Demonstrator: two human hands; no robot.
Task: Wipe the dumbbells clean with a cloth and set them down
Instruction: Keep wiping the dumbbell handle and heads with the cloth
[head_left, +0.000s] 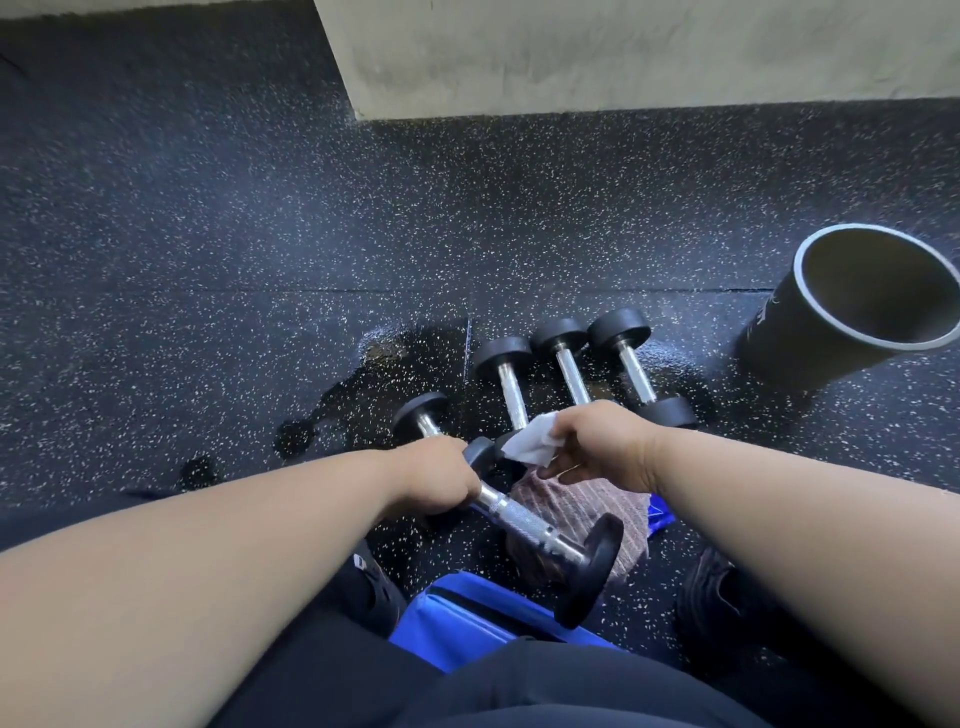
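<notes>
Bin (810, 332) cut by right edge; striped cloth (587, 506) partly hidden.

Bare speckled floor (260, 234) lies open to the left and ahead, up to the concrete block (623, 52). Four dumbbells (566, 364) crowd the middle, and a black cylinder (831, 322) stands at right.

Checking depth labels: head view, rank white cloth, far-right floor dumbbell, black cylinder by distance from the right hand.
1. white cloth: pinched in the right hand itself.
2. far-right floor dumbbell: on the floor just beyond the hand.
3. black cylinder: far right, well beyond.
</notes>
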